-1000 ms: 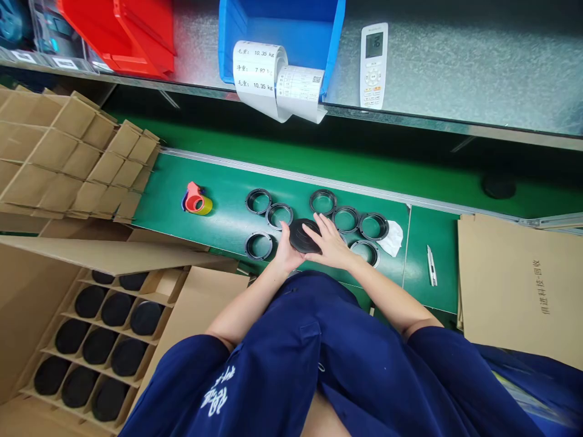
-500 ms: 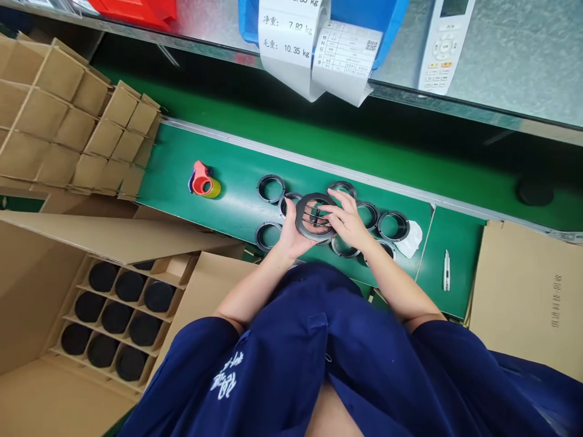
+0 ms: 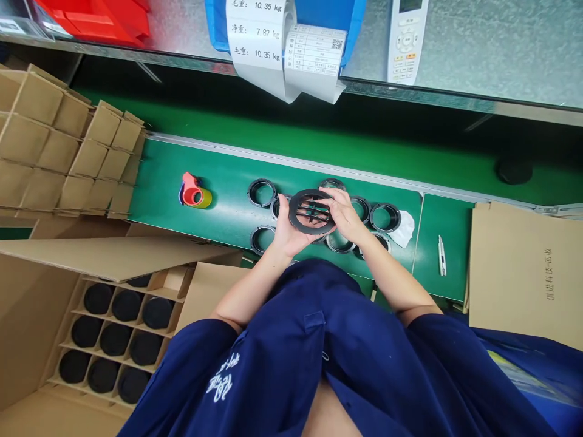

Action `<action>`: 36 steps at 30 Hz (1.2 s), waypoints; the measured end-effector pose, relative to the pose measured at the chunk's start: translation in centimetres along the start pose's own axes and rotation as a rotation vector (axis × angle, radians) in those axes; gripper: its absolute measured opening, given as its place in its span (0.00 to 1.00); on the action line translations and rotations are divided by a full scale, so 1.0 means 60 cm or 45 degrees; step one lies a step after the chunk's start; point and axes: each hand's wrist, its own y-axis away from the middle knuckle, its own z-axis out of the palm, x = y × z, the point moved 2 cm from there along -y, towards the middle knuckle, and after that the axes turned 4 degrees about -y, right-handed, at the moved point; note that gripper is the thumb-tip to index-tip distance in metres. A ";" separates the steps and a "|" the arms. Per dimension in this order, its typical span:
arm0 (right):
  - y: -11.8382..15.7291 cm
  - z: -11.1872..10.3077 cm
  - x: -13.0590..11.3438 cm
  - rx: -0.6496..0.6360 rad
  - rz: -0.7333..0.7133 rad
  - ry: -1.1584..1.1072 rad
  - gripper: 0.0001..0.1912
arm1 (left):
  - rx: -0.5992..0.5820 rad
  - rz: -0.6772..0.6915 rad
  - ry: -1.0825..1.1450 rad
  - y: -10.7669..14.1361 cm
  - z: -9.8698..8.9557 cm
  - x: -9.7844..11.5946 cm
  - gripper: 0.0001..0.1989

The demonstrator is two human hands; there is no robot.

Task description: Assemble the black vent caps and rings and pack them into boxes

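Between my two hands is a round black air vent (image 3: 296,220) with thin bars across its opening. My left hand (image 3: 285,233) grips it from the left and below, thumb up along the rim. On the right side, my right hand (image 3: 345,212) has its fingers curled over the rim. Several black rings (image 3: 263,192) lie on the green bench around and under my hands, some partly hidden by them. A crumpled white cloth or paper (image 3: 403,230) lies beside the rightmost black ring (image 3: 385,216).
A tape dispenser (image 3: 195,191) stands to the left and a utility knife (image 3: 441,256) lies to the right. At lower left, an open carton (image 3: 27,403) holds black round parts in cells. Cardboard dividers (image 3: 40,145) rise behind it. Overhead, a metal shelf (image 3: 492,54) bears a white remote (image 3: 408,42).
The vent has turned so its face and bars show more fully, and my right fingers have moved from across the bars to the rim. The whole view has shifted slightly.
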 end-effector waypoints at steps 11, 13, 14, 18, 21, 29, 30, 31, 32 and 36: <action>0.010 -0.005 -0.019 0.009 0.027 -0.071 0.43 | -0.010 -0.014 0.051 0.016 0.010 -0.006 0.48; 0.010 -0.008 -0.028 0.030 0.025 -0.081 0.43 | 0.010 -0.018 0.075 0.023 0.017 -0.008 0.47; 0.010 -0.010 -0.033 0.036 0.024 -0.084 0.44 | 0.017 -0.016 0.088 0.027 0.020 -0.009 0.46; 0.009 -0.019 -0.058 0.017 -0.010 -0.081 0.44 | 0.015 -0.018 0.104 0.043 0.035 -0.013 0.44; 0.012 -0.027 -0.081 0.014 -0.055 -0.042 0.45 | 0.006 -0.014 0.068 0.055 0.046 -0.014 0.44; 0.018 -0.046 -0.102 -0.084 -0.152 -0.028 0.48 | 0.004 0.040 -0.034 0.071 0.056 -0.018 0.42; 0.018 -0.048 -0.099 -0.105 -0.166 -0.038 0.50 | -0.002 0.036 -0.034 0.072 0.057 -0.018 0.43; 0.019 -0.049 -0.095 -0.121 -0.181 -0.052 0.53 | -0.008 0.026 -0.034 0.073 0.060 -0.019 0.43; 0.020 -0.048 -0.092 -0.134 -0.197 -0.071 0.54 | -0.016 0.016 -0.037 0.074 0.063 -0.020 0.43; 0.023 -0.036 -0.083 -0.134 -0.168 -0.249 0.56 | -0.057 0.008 -0.107 0.080 0.078 -0.021 0.44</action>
